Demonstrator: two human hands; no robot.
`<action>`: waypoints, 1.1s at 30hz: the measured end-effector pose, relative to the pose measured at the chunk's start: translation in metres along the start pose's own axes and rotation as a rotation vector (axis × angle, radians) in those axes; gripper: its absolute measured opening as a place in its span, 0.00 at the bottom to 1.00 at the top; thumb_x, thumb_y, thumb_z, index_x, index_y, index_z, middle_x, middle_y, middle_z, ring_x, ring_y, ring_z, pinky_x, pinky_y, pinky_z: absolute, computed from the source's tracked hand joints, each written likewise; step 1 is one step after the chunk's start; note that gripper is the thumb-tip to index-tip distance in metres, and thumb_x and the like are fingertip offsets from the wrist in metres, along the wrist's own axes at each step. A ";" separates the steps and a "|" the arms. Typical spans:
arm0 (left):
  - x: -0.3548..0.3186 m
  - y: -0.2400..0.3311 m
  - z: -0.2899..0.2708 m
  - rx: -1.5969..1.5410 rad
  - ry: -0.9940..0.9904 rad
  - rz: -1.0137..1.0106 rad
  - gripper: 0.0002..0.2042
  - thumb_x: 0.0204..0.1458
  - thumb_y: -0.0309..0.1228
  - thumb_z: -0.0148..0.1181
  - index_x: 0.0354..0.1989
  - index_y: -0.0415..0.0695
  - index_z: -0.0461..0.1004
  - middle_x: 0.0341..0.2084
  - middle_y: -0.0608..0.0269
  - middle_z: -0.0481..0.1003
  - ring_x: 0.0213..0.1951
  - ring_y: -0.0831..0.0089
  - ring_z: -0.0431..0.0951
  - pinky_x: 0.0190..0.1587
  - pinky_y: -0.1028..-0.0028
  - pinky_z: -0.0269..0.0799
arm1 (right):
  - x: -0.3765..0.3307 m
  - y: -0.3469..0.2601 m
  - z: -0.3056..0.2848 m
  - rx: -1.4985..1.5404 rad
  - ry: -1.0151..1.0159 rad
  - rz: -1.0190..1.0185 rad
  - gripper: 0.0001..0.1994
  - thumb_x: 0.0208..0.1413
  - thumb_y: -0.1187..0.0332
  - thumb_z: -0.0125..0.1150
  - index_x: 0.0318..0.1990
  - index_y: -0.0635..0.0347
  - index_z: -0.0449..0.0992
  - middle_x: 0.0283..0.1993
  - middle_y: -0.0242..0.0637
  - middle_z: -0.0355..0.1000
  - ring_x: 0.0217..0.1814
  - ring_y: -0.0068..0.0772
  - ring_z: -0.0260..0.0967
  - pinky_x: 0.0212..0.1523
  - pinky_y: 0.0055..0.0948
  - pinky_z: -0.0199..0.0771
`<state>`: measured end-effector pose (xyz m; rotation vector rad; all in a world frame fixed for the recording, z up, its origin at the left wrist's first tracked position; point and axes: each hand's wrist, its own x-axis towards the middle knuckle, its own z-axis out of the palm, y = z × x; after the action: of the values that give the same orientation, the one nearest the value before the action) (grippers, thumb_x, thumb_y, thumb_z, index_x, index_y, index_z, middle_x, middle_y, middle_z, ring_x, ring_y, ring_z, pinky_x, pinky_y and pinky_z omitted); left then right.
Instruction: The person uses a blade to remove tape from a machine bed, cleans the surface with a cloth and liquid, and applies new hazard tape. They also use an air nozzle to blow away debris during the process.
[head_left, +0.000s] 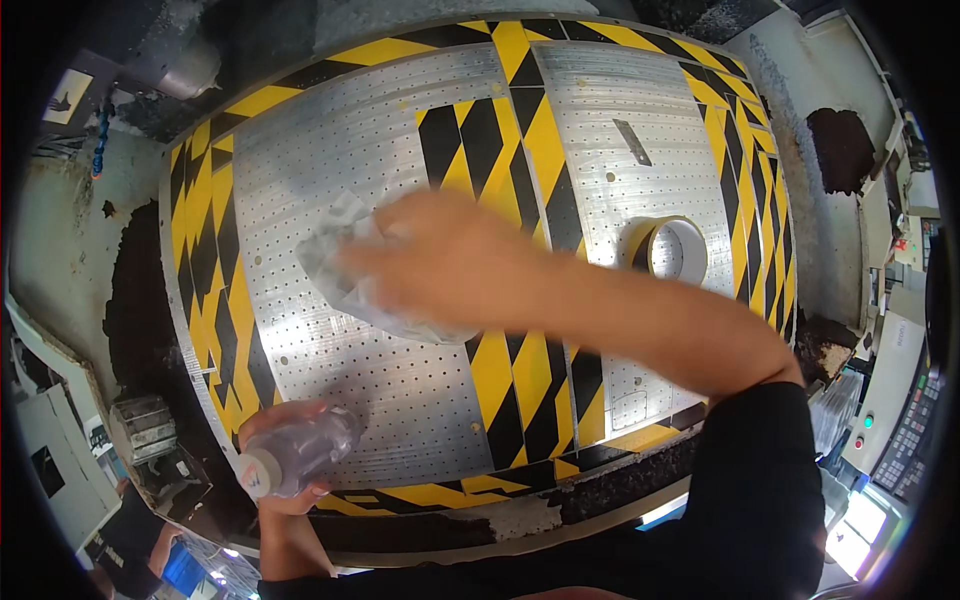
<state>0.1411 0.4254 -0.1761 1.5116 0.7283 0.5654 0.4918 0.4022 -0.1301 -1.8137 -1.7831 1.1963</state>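
Note:
My right hand (440, 262) presses a crumpled pale cloth (335, 250) flat against a perforated metal plate (360, 150); the hand is blurred. The plate carries yellow and black striped tape along its rim and down its middle. My left hand (285, 450) is at the plate's near left edge, closed around a clear plastic bottle (300, 452) with a white cap, held on its side. My right forearm reaches in from the lower right in a black sleeve.
A roll of yellow and black tape (672, 250) lies on the plate's right half, near a small dark metal strip (632, 142). A control panel with buttons (900, 420) stands at the right. Worn, stained floor surrounds the plate. Another person (130, 545) is at lower left.

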 end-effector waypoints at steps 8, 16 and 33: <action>0.000 -0.005 0.001 -0.013 -0.038 0.040 0.49 0.36 0.51 0.80 0.62 0.46 0.55 0.47 0.46 0.72 0.51 0.51 0.76 0.54 0.55 0.73 | 0.024 0.158 -0.069 -0.739 0.667 0.219 0.20 0.63 0.52 0.55 0.56 0.51 0.74 0.41 0.43 0.77 0.46 0.47 0.76 0.47 0.43 0.77; -0.006 -0.008 -0.005 -0.017 -0.042 0.074 0.47 0.38 0.50 0.79 0.62 0.45 0.55 0.48 0.44 0.72 0.51 0.51 0.76 0.54 0.54 0.73 | 0.034 0.166 -0.068 -0.825 0.603 0.161 0.20 0.66 0.51 0.50 0.61 0.42 0.74 0.41 0.40 0.78 0.44 0.42 0.77 0.47 0.37 0.76; -0.006 -0.012 -0.012 -0.022 -0.084 0.099 0.49 0.37 0.49 0.80 0.63 0.45 0.54 0.48 0.45 0.72 0.51 0.51 0.77 0.55 0.52 0.73 | 0.034 0.166 -0.068 -0.703 0.643 0.117 0.24 0.63 0.42 0.49 0.52 0.47 0.80 0.41 0.40 0.80 0.45 0.45 0.77 0.48 0.41 0.76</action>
<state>0.1268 0.4288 -0.1868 1.5481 0.5828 0.5787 0.6468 0.4288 -0.2227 -2.3207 -1.8030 -0.0792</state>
